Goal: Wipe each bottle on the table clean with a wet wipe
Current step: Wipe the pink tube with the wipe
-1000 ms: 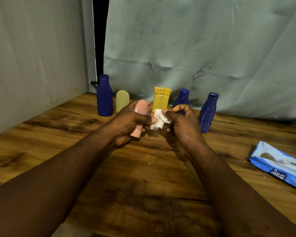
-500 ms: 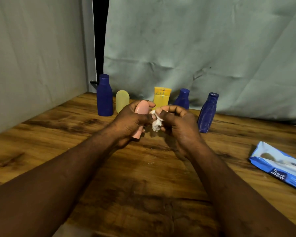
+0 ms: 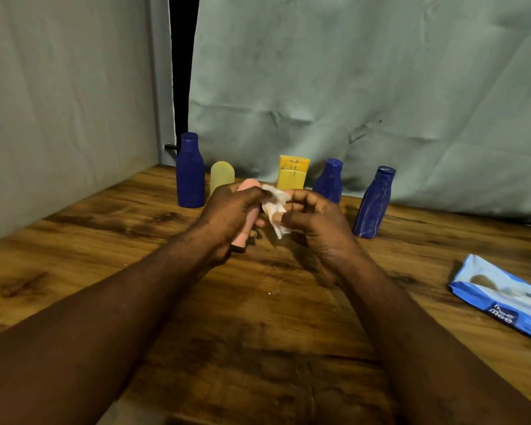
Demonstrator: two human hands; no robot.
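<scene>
Gripping the pink bottle [image 3: 242,237] in your left hand [image 3: 227,214] above the bench [image 3: 258,308], you pinch the wet wipe [image 3: 276,207] with your right hand [image 3: 314,223]. Bunched a moment ago, the wipe now reaches the bottle's top, so this bottle seems mid-wipe.

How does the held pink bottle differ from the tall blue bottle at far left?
The pink bottle is gripped tilted in the left hand, beside the wet wipe; the tall blue bottle stands upright on the table, untouched. The pink bottle ends rounded; the tall blue bottle narrows to a capped neck. Both are opaque.
</scene>
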